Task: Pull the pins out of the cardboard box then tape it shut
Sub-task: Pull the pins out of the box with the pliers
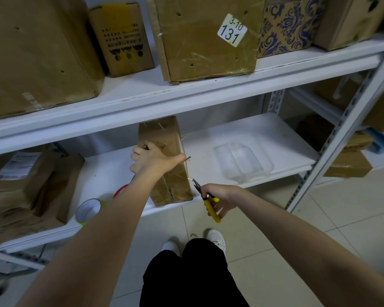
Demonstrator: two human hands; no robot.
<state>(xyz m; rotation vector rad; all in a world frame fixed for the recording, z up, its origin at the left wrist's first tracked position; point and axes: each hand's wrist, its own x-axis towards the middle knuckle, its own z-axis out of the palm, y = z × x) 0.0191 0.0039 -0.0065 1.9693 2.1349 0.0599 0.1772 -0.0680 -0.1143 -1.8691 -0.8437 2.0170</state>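
- Cardboard box point(166, 165): brown, corrugated, creased and scuffed. It stands on end at the front of the white middle shelf point(253, 134), with glossy tape over its lower seam.
- Pins point(187, 159): thin metal, nail-like. Several stick out of the box's top face and right edge.
- Left hand point(151, 159): clamped on the box at mid-height, with fingers curled round the left side and thumb lying toward the right edge.
- Right hand point(220, 196): closed round the yellow handles of the pliers point(205, 198), low and to the right of the box.
- The pliers' dark, narrow nose points up-left and meets a pin low on the box's right edge. I cannot tell whether the tips grip it.
- Tape roll point(89, 210): yellow-green rim, white core, lying on the shelf left of the box.
- Red roll point(120, 190): mostly hidden behind the left forearm.
- Clear plastic tray point(242, 161): rectangular with rounded corners, well right of the box on the same shelf.
- Upper shelf: more brown cartons. One bears a white label point(232, 29) reading "3-10 131".
- Floor: pale glossy tiles.
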